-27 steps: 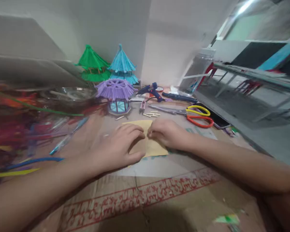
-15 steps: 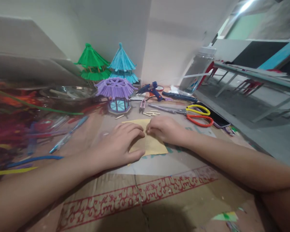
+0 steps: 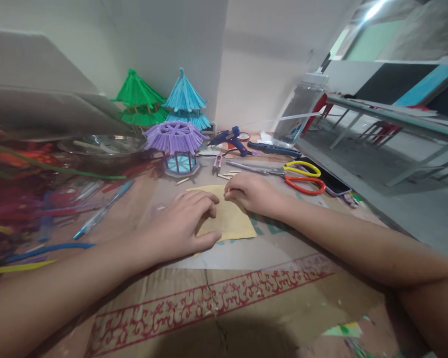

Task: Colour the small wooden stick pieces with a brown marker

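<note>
A yellow sheet point(image 3: 236, 219), paper or felt, lies flat under both hands. My left hand point(image 3: 188, 219) rests over its left side, thumb held apart from the curved fingers, gripping nothing that I can see. Above the sheet's far right part, my right hand point(image 3: 248, 194) is closed in a pinch; what its fingertips hold, if anything, is hidden. Just beyond that hand lie several short pale sticks point(image 3: 229, 174), partly covered by it. One more small stick point(image 3: 182, 181) lies to the left, in front of a purple-roofed model pavilion point(image 3: 177, 149).
Scissors point(image 3: 304, 176) with yellow and red handles and a phone point(image 3: 330, 179) lie right. Behind are thread snips point(image 3: 217, 163), a blue glue gun point(image 3: 230, 139), a plastic jar point(image 3: 300, 112), and green point(image 3: 140, 99) and blue point(image 3: 186, 97) model roofs. A metal bowl point(image 3: 102, 154) stands left.
My right hand has risen slightly toward the far edge of the sheet and now covers part of the small sticks. The left hand stays on the sheet. The view has shifted slightly.
</note>
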Tool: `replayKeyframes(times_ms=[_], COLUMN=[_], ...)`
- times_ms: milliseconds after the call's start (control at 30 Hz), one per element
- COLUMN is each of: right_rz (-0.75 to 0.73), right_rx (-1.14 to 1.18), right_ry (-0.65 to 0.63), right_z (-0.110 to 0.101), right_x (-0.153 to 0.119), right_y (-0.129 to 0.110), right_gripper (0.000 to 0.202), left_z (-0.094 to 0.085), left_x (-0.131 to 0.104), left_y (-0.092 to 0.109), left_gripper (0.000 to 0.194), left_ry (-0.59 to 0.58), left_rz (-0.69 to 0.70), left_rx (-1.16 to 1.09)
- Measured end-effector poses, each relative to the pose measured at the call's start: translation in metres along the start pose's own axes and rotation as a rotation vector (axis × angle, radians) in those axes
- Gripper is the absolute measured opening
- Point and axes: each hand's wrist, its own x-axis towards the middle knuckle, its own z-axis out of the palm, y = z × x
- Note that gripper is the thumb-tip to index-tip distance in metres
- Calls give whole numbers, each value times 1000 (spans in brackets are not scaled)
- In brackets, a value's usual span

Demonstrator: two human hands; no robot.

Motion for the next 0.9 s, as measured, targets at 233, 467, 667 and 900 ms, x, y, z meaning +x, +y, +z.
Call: replayKeyframes(times_ms=[233,467,667,900], right_rz=[-69,-57,-113,-92], right_rx=[-29,-2,67,26], right_ry=[-15,-7,-78,-70], right_z=[1,2,3,2], right_x=[0,-2,-2,-3], right_y=[0,1,-1,-2], right_gripper=[11,11,10,10], left_z=[1,-1,-1,-2], left_x=[1,0,0,-1], left_y=[-2,0,1,1], left_gripper=[23,23,23,23], left_ry=[3,-19,-16,-26], left_rz=[13,11,23,26], left_rx=[5,-12,-9,-7])
